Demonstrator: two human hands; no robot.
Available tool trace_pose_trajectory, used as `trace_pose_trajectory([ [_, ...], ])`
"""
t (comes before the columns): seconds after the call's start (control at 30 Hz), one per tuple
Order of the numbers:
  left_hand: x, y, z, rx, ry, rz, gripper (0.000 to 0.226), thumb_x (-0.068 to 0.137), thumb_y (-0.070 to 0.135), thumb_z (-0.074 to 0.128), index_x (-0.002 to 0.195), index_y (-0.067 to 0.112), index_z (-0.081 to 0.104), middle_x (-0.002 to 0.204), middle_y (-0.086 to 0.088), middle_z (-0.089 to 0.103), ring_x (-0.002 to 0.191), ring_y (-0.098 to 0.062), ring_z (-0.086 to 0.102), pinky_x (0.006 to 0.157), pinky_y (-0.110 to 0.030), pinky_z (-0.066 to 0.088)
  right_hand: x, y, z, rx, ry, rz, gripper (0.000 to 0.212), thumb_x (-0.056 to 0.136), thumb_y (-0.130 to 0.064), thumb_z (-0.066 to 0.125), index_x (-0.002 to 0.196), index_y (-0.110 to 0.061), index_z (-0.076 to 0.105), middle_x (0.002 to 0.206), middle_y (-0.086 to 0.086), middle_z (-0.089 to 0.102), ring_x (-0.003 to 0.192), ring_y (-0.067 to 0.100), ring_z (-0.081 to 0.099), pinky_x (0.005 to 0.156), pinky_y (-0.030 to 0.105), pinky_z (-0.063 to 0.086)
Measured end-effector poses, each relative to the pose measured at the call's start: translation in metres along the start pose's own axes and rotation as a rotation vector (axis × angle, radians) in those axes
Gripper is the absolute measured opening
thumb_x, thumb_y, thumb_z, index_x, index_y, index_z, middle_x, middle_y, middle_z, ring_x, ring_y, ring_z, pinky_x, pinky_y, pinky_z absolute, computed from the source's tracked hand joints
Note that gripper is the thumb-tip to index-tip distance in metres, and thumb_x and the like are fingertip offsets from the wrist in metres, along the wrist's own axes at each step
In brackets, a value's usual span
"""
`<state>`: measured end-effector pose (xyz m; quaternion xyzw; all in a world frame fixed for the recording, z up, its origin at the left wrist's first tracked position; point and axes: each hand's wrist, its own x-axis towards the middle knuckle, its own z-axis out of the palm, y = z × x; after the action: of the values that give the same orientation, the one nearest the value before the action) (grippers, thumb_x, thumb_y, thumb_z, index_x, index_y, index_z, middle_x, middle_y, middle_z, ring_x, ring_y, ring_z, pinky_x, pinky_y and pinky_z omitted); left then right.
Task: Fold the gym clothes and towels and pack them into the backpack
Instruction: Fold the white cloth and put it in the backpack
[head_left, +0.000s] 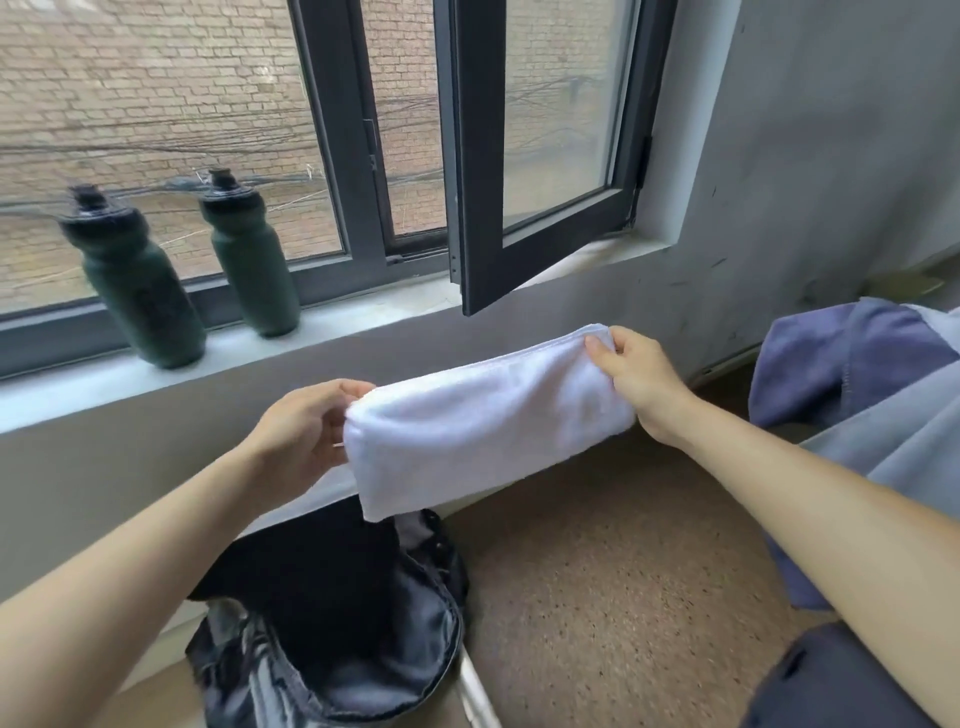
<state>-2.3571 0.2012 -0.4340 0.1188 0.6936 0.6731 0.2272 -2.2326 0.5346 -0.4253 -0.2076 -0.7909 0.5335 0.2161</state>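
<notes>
A folded white towel (483, 415) hangs in the air between my two hands, above the floor. My left hand (306, 426) grips its left end, and my right hand (634, 374) pinches its upper right corner. Directly below the towel's lower left corner stands a dark backpack (332, 613) with its mouth wide open, dark cloth visible inside. A blue-purple towel or garment (841, 358) lies on a grey surface at the right.
Two dark green bottles (140, 280) (249, 254) stand on the window sill (363, 306) at the left. An open window sash (540, 223) juts into the room above the towel. The brown speckled floor (623, 597) lies right of the backpack.
</notes>
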Motion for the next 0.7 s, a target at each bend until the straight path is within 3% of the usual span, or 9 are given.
trace_pose_trajectory([
  [0.1,0.004,-0.004,-0.003,-0.095,0.065,-0.029,0.031,0.09,0.015,0.058,0.112,0.0,0.074,0.105,-0.018,0.07,0.093,-0.03,0.063,0.081,-0.041,0.049,-0.004,-0.008,0.011,0.003,-0.017,-0.002,0.025,0.104,-0.036,0.053,0.103,-0.017,0.069,0.104,0.01,0.072,0.098,0.024,0.068,0.079,0.038,0.055],
  [0.2,0.002,-0.011,0.0,-0.146,0.067,-0.186,0.023,0.099,0.008,0.053,0.105,0.0,0.074,0.085,-0.01,0.074,0.071,-0.019,0.072,0.06,-0.028,0.058,-0.007,-0.015,0.019,0.06,-0.055,0.047,0.025,0.106,-0.034,0.051,0.109,-0.016,0.068,0.109,0.003,0.071,0.104,0.021,0.067,0.079,0.034,0.056],
  [0.27,0.001,-0.016,0.003,-0.16,0.071,-0.262,0.021,0.099,0.006,0.054,0.103,0.0,0.074,0.092,-0.011,0.07,0.069,-0.021,0.074,0.056,-0.029,0.06,-0.009,-0.024,0.021,0.189,-0.086,0.109,0.026,0.105,-0.033,0.054,0.111,-0.013,0.068,0.112,0.006,0.071,0.103,0.023,0.068,0.082,0.035,0.058],
  [0.37,0.003,-0.025,0.007,-0.127,0.07,-0.325,0.028,0.104,0.019,0.051,0.118,0.002,0.068,0.1,-0.015,0.068,0.076,-0.028,0.077,0.062,-0.035,0.062,-0.013,-0.036,0.023,0.333,-0.181,0.167,0.025,0.104,-0.036,0.056,0.111,-0.016,0.07,0.114,0.008,0.073,0.106,0.027,0.07,0.089,0.042,0.058],
  [0.43,0.002,-0.028,0.012,-0.071,-0.007,-0.342,0.036,0.102,0.035,0.054,0.119,0.006,0.067,0.102,-0.013,0.068,0.088,-0.031,0.078,0.076,-0.039,0.061,-0.018,-0.041,0.025,0.413,-0.272,0.196,0.025,0.104,-0.036,0.056,0.11,-0.016,0.07,0.106,0.006,0.074,0.1,0.024,0.072,0.084,0.039,0.057],
  [0.5,-0.001,-0.027,0.02,0.006,-0.12,-0.274,0.046,0.089,0.048,0.069,0.121,0.014,0.07,0.112,-0.009,0.071,0.102,-0.028,0.075,0.089,-0.04,0.056,-0.024,-0.045,0.029,0.441,-0.389,0.219,0.024,0.104,-0.034,0.054,0.107,-0.015,0.069,0.096,0.003,0.074,0.092,0.021,0.072,0.079,0.036,0.056],
  [0.6,-0.009,-0.023,0.037,0.109,-0.315,-0.093,0.086,0.06,0.059,0.09,0.136,0.031,0.063,0.139,0.004,0.065,0.127,-0.014,0.062,0.107,-0.04,0.047,-0.033,-0.049,0.035,0.435,-0.575,0.214,0.022,0.106,-0.029,0.051,0.101,-0.015,0.068,0.089,0.002,0.071,0.084,0.016,0.07,0.079,0.032,0.054],
  [0.63,-0.012,-0.021,0.045,0.16,-0.379,-0.024,0.095,0.059,0.058,0.091,0.144,0.034,0.055,0.145,0.008,0.06,0.135,-0.011,0.055,0.112,-0.041,0.042,-0.036,-0.051,0.036,0.419,-0.62,0.199,0.023,0.106,-0.028,0.05,0.101,-0.014,0.068,0.09,0.002,0.071,0.085,0.015,0.069,0.08,0.031,0.054],
  [0.7,-0.02,-0.02,0.061,0.225,-0.484,0.086,0.093,0.069,0.043,0.09,0.15,0.035,0.046,0.15,0.01,0.056,0.141,-0.011,0.049,0.118,-0.045,0.034,-0.04,-0.056,0.037,0.383,-0.677,0.179,0.024,0.106,-0.027,0.05,0.105,-0.011,0.068,0.093,0.004,0.073,0.088,0.017,0.07,0.079,0.031,0.056],
])
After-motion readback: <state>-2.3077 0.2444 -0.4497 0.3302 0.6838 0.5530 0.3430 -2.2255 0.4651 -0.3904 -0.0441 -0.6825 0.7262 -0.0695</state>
